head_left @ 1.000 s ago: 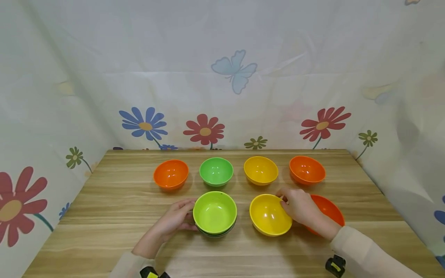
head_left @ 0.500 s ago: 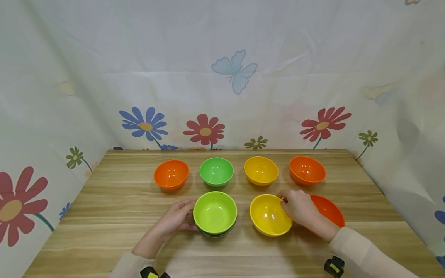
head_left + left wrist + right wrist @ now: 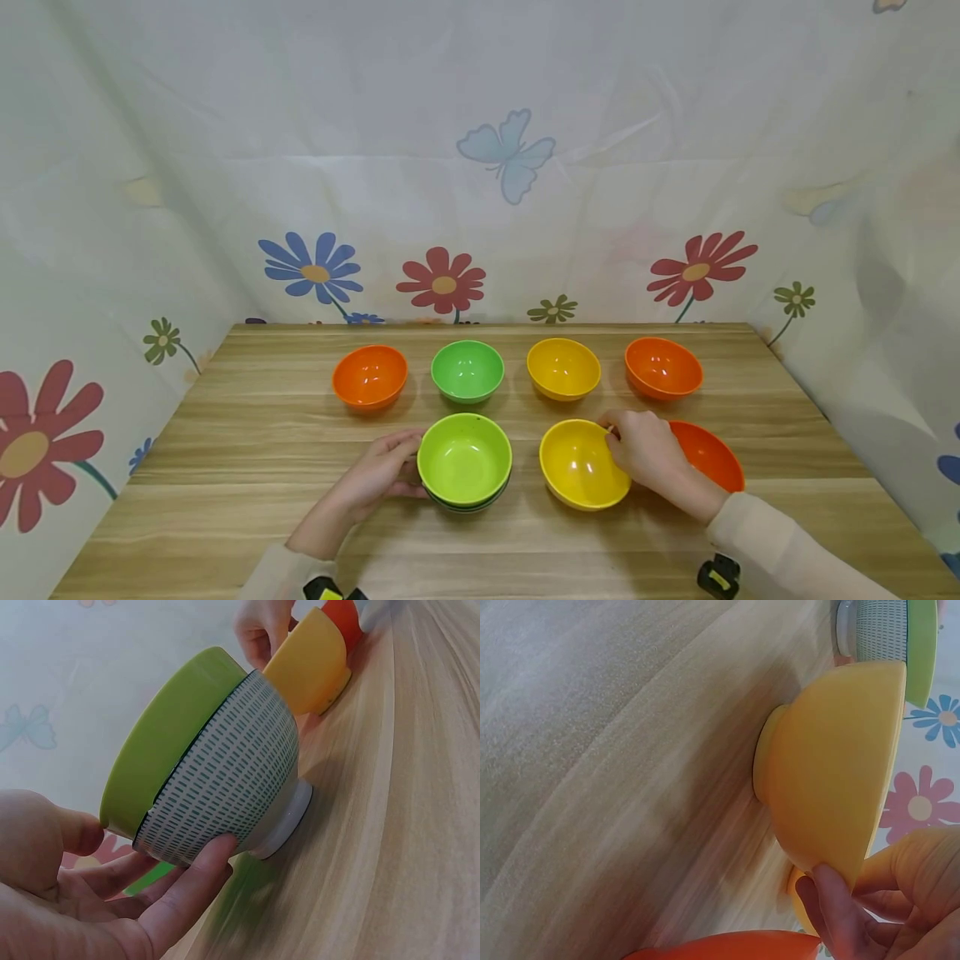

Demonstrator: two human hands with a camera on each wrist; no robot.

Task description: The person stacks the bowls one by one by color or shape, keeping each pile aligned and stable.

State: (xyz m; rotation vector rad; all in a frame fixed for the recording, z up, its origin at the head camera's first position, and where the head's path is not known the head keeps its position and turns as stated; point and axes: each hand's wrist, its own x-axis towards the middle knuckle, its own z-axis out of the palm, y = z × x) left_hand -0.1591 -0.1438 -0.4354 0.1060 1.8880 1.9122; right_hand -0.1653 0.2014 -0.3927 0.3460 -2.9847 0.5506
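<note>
In the head view, a lime-green bowl (image 3: 465, 460) sits nested in a white bowl patterned with small green dashes (image 3: 232, 772). My left hand (image 3: 382, 471) holds this stack at its left side, thumb at the lime-green rim and fingers against the patterned wall. To the right stands a yellow bowl (image 3: 585, 467), its foot on the table in the right wrist view. My right hand (image 3: 647, 446) pinches its right rim between thumb and fingers. Partly hidden behind that hand and forearm is an orange-red bowl (image 3: 708, 454).
Along the back of the wooden table (image 3: 262, 467) runs a row of bowls: orange (image 3: 370, 377), green (image 3: 467, 372), yellow (image 3: 563, 368) and another orange bowl (image 3: 663, 367). A flower-printed cloth (image 3: 360, 167) hangs behind and beside the table.
</note>
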